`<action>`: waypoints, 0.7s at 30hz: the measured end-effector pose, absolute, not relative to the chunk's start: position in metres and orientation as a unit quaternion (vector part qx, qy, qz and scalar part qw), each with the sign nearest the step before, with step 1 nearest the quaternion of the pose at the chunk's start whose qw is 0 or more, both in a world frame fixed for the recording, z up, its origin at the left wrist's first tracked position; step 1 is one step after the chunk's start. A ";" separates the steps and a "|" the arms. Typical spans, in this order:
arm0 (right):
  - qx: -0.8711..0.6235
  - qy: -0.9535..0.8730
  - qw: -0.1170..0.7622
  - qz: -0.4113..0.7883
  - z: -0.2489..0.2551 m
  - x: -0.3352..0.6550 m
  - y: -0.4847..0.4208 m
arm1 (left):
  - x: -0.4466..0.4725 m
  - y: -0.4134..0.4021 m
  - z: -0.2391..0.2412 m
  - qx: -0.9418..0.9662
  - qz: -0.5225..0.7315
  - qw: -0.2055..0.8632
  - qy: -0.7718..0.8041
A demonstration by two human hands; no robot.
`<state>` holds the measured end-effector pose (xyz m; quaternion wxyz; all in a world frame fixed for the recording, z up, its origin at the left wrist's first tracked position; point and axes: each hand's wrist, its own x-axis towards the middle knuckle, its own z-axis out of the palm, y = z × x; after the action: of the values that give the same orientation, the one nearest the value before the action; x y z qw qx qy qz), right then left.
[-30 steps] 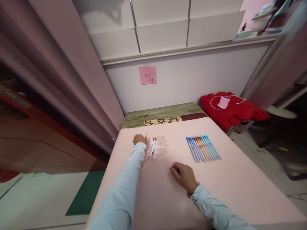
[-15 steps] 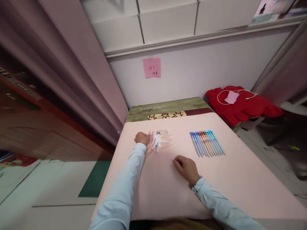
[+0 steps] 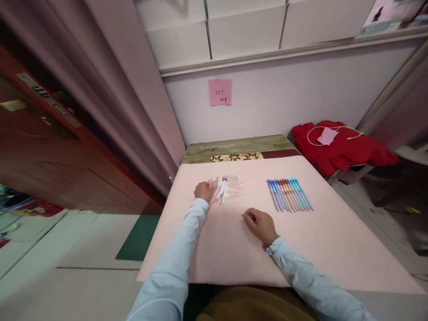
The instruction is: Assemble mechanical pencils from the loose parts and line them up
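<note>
Your two hands are over one smooth, pale pink table cover. Your left hand has bent fingers; I can't tell if they pinch anything. Just right of them is one messy pile of thin white, clear and pinkish pens, too blurry to count. Your right hand has its fingers curled together. Past them, to the right, is one neat row of about twelve slim blue, brown and light-blue pens.
</note>
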<state>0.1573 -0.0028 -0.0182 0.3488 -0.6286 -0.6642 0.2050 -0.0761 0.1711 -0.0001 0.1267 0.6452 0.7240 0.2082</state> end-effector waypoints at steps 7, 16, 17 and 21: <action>-0.632 -0.656 0.357 0.207 -0.017 0.158 -0.003 | -0.075 0.129 -0.020 0.642 0.326 0.096 0.687; -0.633 -0.642 0.370 0.221 -0.017 0.160 -0.003 | -0.073 0.060 -0.043 0.573 0.481 0.042 0.662; -0.633 -0.642 0.372 0.222 -0.017 0.160 -0.002 | -0.074 0.058 -0.043 0.572 0.491 0.044 0.655; -0.629 -0.638 0.379 0.230 -0.019 0.162 -0.002 | -0.080 0.055 -0.044 0.539 0.540 0.051 0.645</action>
<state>0.1615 -0.0023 -0.0187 0.3794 -0.6294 -0.6380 0.2297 -0.0796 0.0547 -0.0438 0.0507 0.5386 0.6449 0.5398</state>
